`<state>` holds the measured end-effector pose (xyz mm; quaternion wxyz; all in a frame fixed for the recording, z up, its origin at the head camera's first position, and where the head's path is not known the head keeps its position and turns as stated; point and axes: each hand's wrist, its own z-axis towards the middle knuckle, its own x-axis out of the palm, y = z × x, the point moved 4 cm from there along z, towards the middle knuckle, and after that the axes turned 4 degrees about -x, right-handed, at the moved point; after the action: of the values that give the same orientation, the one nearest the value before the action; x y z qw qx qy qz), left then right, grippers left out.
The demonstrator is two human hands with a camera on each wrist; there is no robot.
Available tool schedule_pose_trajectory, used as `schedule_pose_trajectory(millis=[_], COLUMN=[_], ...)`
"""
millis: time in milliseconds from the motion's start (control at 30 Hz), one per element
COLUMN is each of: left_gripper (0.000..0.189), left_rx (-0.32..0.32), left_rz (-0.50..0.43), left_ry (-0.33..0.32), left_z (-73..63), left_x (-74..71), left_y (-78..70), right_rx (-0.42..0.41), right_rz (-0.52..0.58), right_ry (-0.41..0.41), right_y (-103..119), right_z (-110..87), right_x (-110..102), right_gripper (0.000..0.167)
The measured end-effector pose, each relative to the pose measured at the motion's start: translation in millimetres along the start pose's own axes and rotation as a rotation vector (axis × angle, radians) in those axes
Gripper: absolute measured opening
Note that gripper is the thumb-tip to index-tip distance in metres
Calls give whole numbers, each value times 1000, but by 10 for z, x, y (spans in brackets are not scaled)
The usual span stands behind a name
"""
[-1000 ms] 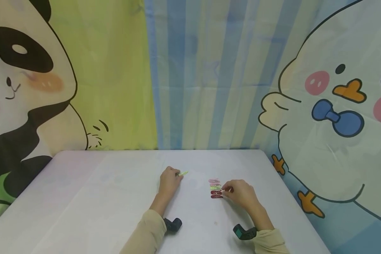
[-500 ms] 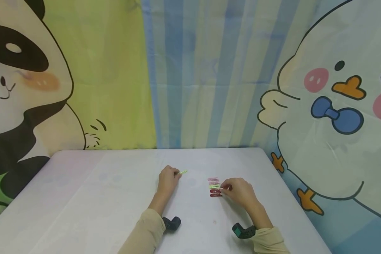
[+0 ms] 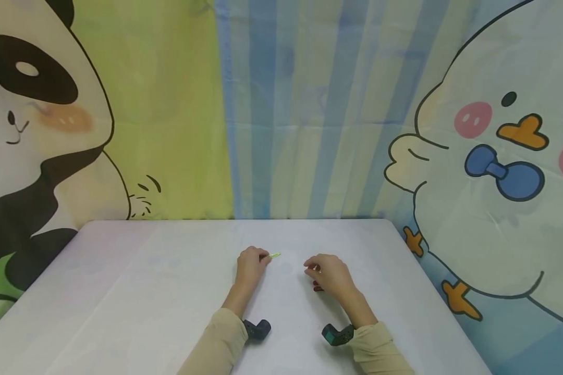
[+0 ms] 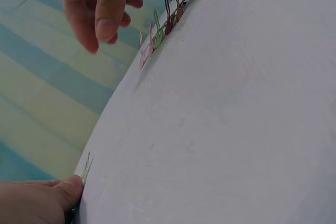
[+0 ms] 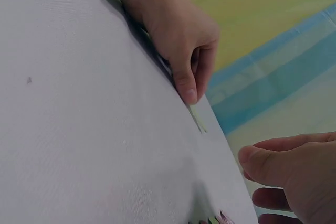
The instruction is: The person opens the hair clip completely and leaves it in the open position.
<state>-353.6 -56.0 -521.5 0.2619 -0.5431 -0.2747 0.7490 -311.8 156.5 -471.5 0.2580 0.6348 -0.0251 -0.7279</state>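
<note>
My left hand (image 3: 251, 268) pinches a yellow-green hair clip (image 3: 276, 255) between thumb and fingers, low over the white table. In the right wrist view this clip (image 5: 196, 117) sticks out past the fingertips. My right hand (image 3: 330, 274) hovers with thumb and fingers apart, nothing between them. In the head view it covers most of a row of hair clips, leaving the dark red clips (image 3: 318, 288) partly visible. The left wrist view shows the row at the far side: pink clips, a green clip (image 4: 159, 38) and dark red clips (image 4: 169, 24).
A white table (image 3: 145, 291) spreads under both hands. Behind it hangs a cartoon-printed curtain (image 3: 291, 130) with a panda and a white bird. A small dark camera (image 3: 257, 330) is on the left wrist, and another camera (image 3: 338, 335) is on the right.
My right hand has moved left and slightly away from me, from the right ends of the clips to over the row. My left hand keeps the yellow-green clip in nearly the same place.
</note>
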Motion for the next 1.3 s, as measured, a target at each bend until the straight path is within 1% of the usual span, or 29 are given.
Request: schedule_pose_trajectory(millis=[133,300,467,500,600,667,767,900,1000,1133,1200,1300], left_gripper=[12,13,14,14,13,12,11,11,11,9,7,5], left_rx=[-7,20,98,119,148,166,173,153,116,53,25,1], left_rz=[-7,-41,-101,-114,-148,-175,-233,-319,-387,-459,-475,-501], left_ry=[3,8,-18,-25,-34,-39,-32,4,45,97,115,145], left_z=[3,-32,-51,-55,-67,-81,-94,-102,-104,-110,-120,-140], left_x=[34,69,103,104,90,69,34,-5,-32,-61,-76,-95], left_y=[-23,-87,-141,-154,-202,-236,-287,-342,-377,-416,-437,-480], right_rx=[4,3,5,13,36,58,70,83,131,226,262,293], right_rz=[16,12,15,24,71,128,226,388,524,683,725,727], right_ry=[-3,-43,-97,-102,-117,-122,-124,-129,-117,-77,-57,-41], right_y=[85,134,109,99,64,41,19,11,2,9,26,53], right_z=[160,317,393,394,382,371,356,337,325,295,272,232], right_x=[92,158,151,147,142,140,126,83,62,40,21,-17], right_gripper=[18,20,18,18,17,17,17,15,16,19,20,19])
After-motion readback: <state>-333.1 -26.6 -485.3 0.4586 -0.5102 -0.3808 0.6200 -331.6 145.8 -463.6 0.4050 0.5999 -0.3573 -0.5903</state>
